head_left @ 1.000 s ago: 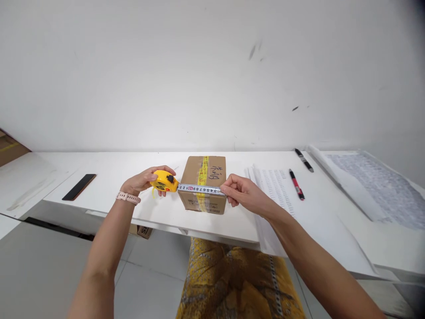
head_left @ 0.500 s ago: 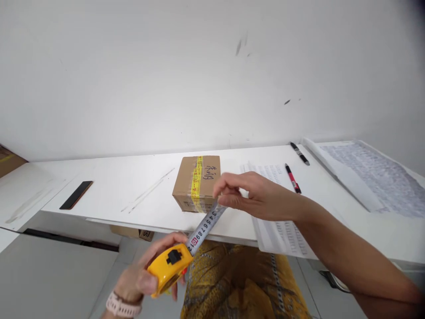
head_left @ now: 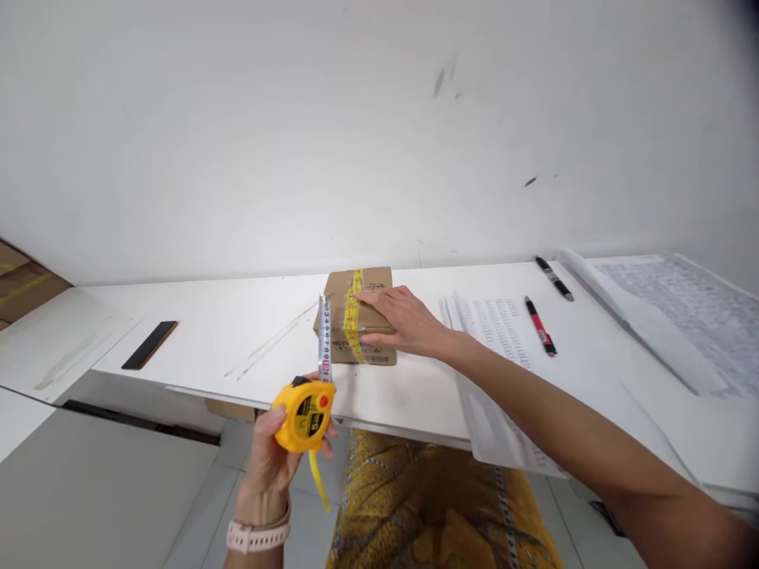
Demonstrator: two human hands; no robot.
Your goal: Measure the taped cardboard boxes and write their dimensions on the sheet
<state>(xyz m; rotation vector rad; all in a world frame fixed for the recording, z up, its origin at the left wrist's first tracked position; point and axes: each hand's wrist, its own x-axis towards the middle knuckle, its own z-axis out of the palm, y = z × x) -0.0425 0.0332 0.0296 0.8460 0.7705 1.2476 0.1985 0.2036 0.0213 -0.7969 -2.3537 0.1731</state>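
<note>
A yellow tape measure (head_left: 305, 415) is gripped in my left hand (head_left: 269, 454), in front of the table edge. Its metal blade (head_left: 324, 340) is pulled partly out and runs away from me along the left side of a small cardboard box (head_left: 341, 294). Yellow printed tape crosses the box, which also bears dark handwriting. My right hand (head_left: 406, 320) grasps the box at its right front, fingers over the top and thumb on the front face. A yellow strap dangles below the tape measure's case.
On the white table (head_left: 202, 316), a black flat bar (head_left: 149, 344) lies at left. To the right are printed sheets (head_left: 489, 328), a red-and-black pen (head_left: 540, 325), a black pen (head_left: 554, 278) and a sheet covered in writing (head_left: 681, 316). Another carton (head_left: 29, 284) stands far left.
My right hand has let go of the blade's end and taken hold of the box. My left hand has turned the tape measure, bringing the blade alongside the box's left side.
</note>
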